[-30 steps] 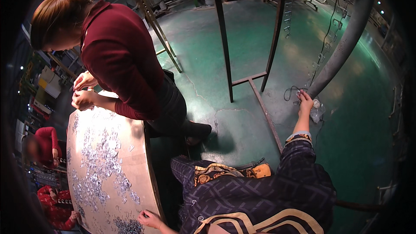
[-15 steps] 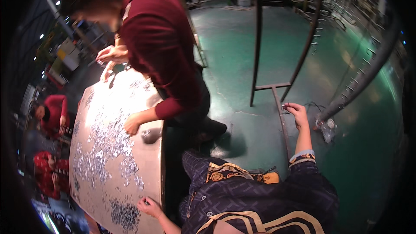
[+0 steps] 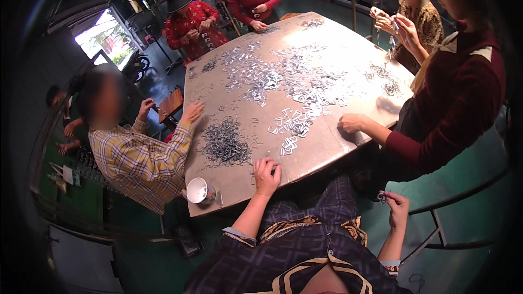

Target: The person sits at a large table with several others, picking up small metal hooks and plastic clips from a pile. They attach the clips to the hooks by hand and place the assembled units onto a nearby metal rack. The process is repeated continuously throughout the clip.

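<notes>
My left hand (image 3: 267, 177) lies on the near edge of the table (image 3: 327, 166), fingers reaching forward onto its top and thumb slightly apart; I make out nothing held in it. Just beyond it is a dark pile of small wire hooks (image 3: 224, 142), with a few loose ones beside my fingers. My right hand (image 3: 399, 207) is off the table, low at the right, closed in a pinch on a few small metal hooks (image 3: 382, 197). Flat, shiny metal pieces (image 3: 297, 122) spread across the middle of the table.
A white paper cup (image 3: 197, 190) stands at the table's near left corner. A person in a checked shirt (image 3: 141, 158) works at the left, one in a maroon top (image 3: 452, 103) close at the right. Several others stand along the far sides. Metal frame bars (image 3: 436, 223) stand at the lower right.
My view has swung left, bringing the whole table before me. My right hand has come in from beside the metal stand. My left hand stays at the table edge.
</notes>
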